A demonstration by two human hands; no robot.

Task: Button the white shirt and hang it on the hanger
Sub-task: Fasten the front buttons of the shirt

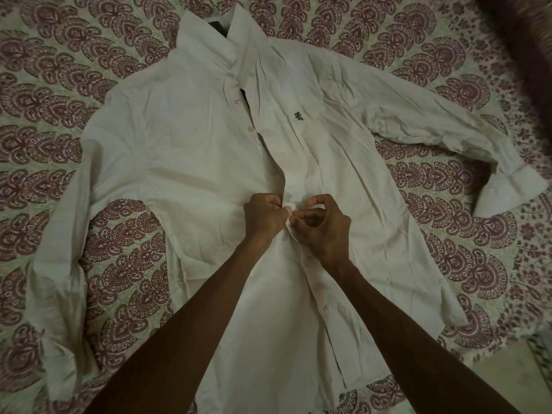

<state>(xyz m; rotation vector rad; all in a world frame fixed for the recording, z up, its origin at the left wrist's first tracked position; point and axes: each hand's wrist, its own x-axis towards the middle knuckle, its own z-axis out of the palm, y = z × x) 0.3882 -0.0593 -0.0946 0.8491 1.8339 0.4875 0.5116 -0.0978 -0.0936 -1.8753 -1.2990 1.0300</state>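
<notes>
Shirt (185, 162) lies on bedspread (125, 264), hands (294, 219) mid-placket.

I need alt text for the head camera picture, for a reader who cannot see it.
A person's left hand and right hand pinch the front edges of a white shirt at its middle. The shirt lies face up, sleeves spread, on a bedspread with a dark red pattern; its upper buttons are open.

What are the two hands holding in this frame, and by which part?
Both hold the white shirt at its front opening, mid-chest: the left hand pinches the button-side edge, the right hand the overlapping edge.
</notes>
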